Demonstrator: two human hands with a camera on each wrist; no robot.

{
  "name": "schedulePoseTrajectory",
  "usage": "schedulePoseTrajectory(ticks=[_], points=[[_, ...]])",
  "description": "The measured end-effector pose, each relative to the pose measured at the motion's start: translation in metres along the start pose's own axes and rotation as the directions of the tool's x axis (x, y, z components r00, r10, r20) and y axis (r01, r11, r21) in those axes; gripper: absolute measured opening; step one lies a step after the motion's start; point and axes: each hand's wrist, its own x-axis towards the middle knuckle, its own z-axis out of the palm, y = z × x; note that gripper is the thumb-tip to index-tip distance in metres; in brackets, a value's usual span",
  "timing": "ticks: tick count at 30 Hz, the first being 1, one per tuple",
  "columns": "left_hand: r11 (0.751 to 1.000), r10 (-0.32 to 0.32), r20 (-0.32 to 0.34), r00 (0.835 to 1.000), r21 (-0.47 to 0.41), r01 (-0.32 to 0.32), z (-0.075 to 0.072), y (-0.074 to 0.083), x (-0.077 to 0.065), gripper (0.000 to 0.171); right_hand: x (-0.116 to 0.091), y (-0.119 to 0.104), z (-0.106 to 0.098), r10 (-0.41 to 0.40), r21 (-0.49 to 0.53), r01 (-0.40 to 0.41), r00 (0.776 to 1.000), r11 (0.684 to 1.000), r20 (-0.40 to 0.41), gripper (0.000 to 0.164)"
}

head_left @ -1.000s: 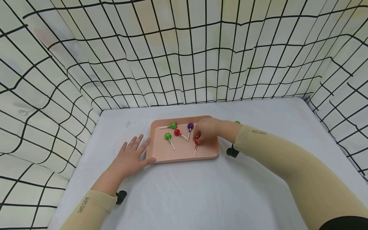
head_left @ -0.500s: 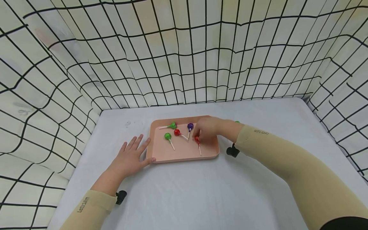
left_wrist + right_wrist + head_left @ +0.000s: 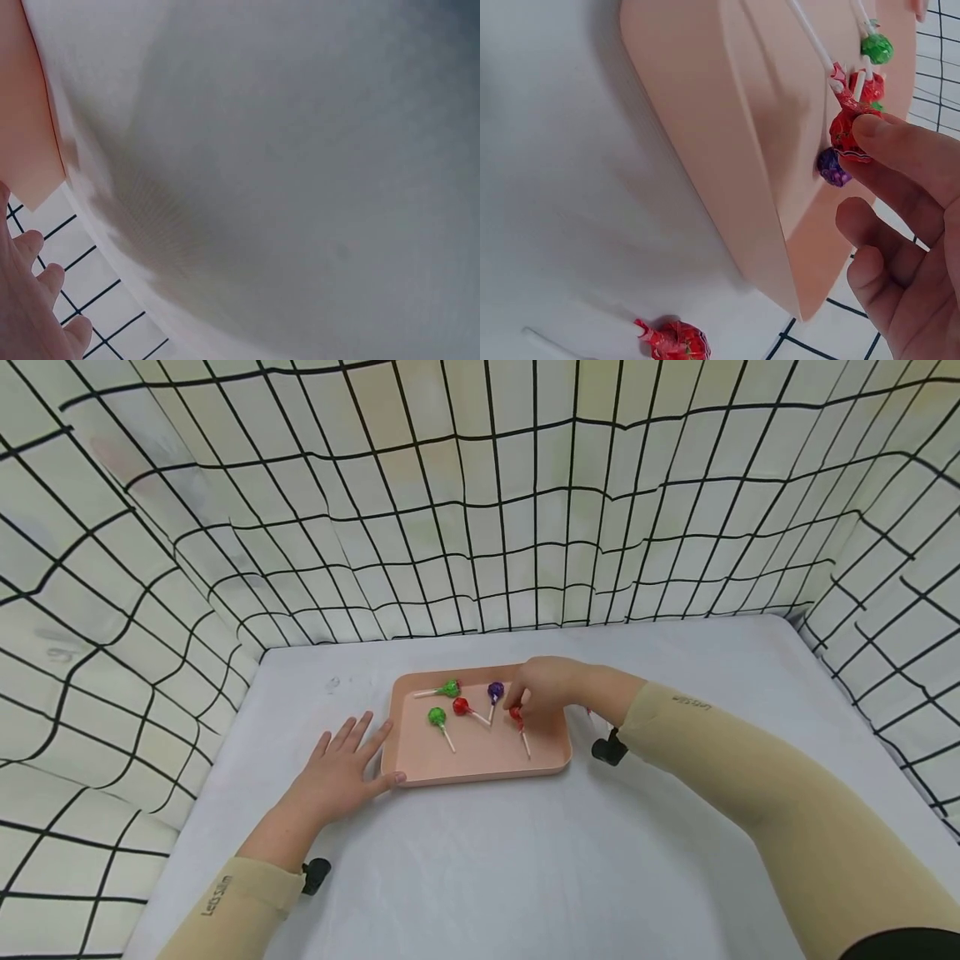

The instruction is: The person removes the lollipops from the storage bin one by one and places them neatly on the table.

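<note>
My right hand pinches a red-wrapped lollipop by its round head, between thumb and index finger. Its white stick points toward me, over the right part of the pink tray. Left of that hand, a purple lollipop, another red lollipop and two green ones, an upper green lollipop and a lower green lollipop, lie in the tray. My left hand lies with fingers spread at the tray's left edge, thumb at the near left corner.
Outside the tray, a further red lollipop lies on the white cloth, mostly hidden by my right wrist in the head view. Black-lined grid walls enclose the table at the back and sides.
My right hand has shifted slightly up and away from me with the red lollipop, whose stick has swung to the right. A green lollipop beyond the forearm is now hidden. The left hand stays put.
</note>
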Motion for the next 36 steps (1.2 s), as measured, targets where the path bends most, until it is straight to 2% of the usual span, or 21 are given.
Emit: schedulePoseTrajectory(ticks=[9, 22, 29, 36], points=[[1.000, -0.003, -0.004, 1.000, 0.000, 0.003, -0.001, 0.002, 0.000, 0.094, -0.010, 0.014, -0.008, 0.012, -0.005, -0.012, 0.999, 1.000, -0.044, 0.028], [1.000, -0.022, -0.004, 1.000, -0.003, 0.022, 0.000, 0.002, 0.000, 0.094, -0.034, 0.041, -0.018, 0.000, 0.082, 0.010, 0.993, 0.997, -0.120, 0.030], [1.000, -0.020, -0.006, 1.000, -0.004, 0.020, 0.001, 0.002, -0.001, 0.093, -0.048, 0.062, -0.020, 0.043, 0.105, -0.029, 0.990, 0.994, -0.132, 0.030], [1.000, -0.015, -0.010, 1.000, -0.001, 0.015, 0.003, 0.002, 0.001, 0.094, -0.071, 0.084, -0.021, 0.085, 0.119, -0.067, 0.984, 0.991, -0.158, 0.030]])
